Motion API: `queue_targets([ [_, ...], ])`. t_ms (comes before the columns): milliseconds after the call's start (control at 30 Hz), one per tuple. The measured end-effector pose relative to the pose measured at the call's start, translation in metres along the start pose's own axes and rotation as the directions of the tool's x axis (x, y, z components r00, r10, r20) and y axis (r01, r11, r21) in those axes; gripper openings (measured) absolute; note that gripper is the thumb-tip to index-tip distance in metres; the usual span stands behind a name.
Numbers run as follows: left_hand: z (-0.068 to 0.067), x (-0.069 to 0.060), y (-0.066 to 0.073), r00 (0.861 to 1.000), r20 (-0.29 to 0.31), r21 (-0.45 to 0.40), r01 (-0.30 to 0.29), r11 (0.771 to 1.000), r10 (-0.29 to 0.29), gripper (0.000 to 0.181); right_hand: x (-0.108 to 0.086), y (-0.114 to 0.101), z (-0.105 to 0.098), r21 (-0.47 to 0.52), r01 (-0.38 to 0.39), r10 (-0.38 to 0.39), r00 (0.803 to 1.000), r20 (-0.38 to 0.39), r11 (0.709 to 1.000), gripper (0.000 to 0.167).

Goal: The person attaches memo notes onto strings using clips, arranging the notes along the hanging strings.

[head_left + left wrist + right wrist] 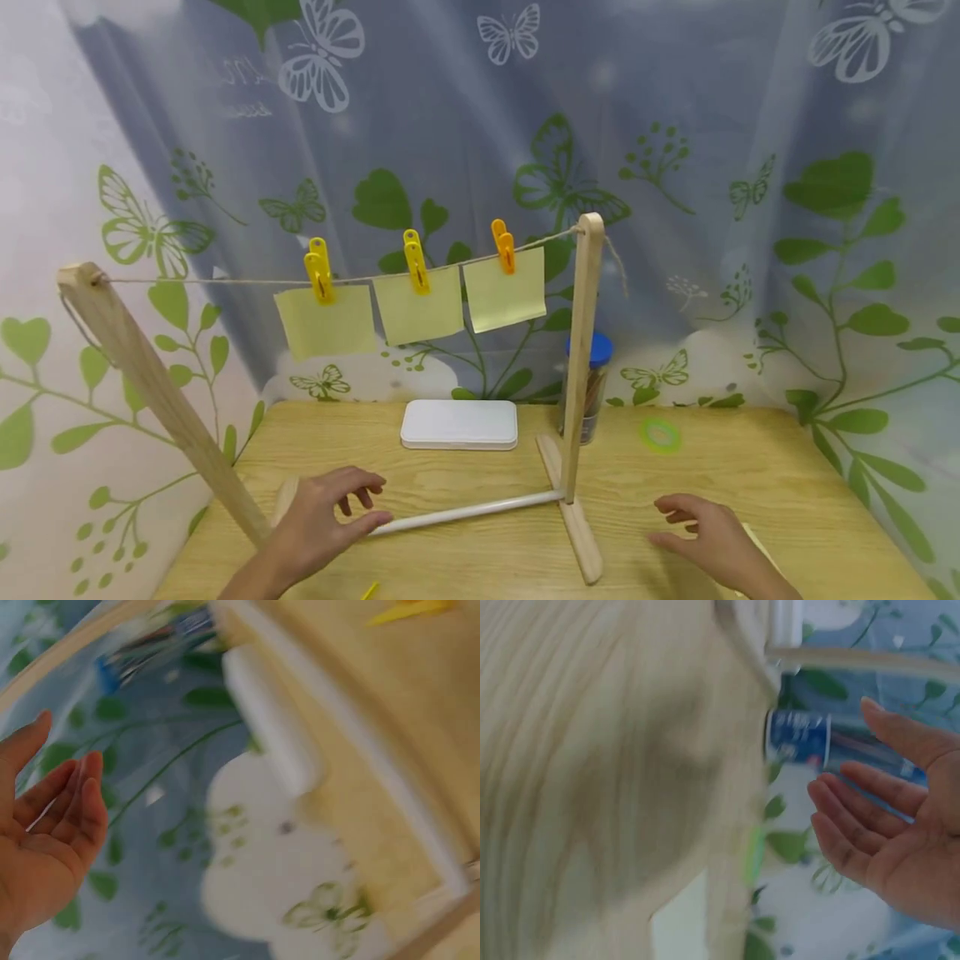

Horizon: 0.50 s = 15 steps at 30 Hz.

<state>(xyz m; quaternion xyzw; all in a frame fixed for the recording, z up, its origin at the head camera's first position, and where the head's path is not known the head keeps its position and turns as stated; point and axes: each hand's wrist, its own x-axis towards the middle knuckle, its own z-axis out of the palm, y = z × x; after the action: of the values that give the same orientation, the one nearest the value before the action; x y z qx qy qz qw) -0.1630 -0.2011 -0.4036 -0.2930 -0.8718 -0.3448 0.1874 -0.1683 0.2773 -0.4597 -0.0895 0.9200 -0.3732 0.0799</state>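
Observation:
A wooden stand with a string (172, 281) carries three pale yellow paper squares, the left sheet (324, 325), the middle sheet (420, 312) and the right sheet (506, 296). Plastic clothespins clip them: a yellow one (320, 275), another yellow one (416, 265) and an orange one (505, 248). My left hand (322, 521) hovers by the stand's white crossbar (472, 510), fingers loosely bent, holding nothing. To the right of the stand, my right hand (712, 537) is in the air with relaxed fingers and nothing in it. Pale yellow paper (681, 922) lies on the table near it.
Behind the stand lie a white case (459, 423) and a blue-lidded jar (596, 354) with sticks inside. A green tape roll (662, 435) sits to the jar's right. A small yellow object (371, 591) is at the near edge of view. Wooden posts (583, 358) rise on both sides.

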Motion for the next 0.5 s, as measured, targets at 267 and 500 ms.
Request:
queue_targets([
  [267,0.033,-0.037,-0.037,0.905,0.37,-0.033,0.239,0.97,-0.211,0.039,-0.007,0.042,-0.029,-0.155,-0.175,0.171,0.985,-0.035,0.972,0.062],
  [500,0.052,-0.064,-0.064,0.781,0.562,0.019,0.315,0.949,-0.271,0.039,-0.009,0.079,-0.05,-0.334,-0.225,0.241,0.971,0.005,0.915,0.072],
])
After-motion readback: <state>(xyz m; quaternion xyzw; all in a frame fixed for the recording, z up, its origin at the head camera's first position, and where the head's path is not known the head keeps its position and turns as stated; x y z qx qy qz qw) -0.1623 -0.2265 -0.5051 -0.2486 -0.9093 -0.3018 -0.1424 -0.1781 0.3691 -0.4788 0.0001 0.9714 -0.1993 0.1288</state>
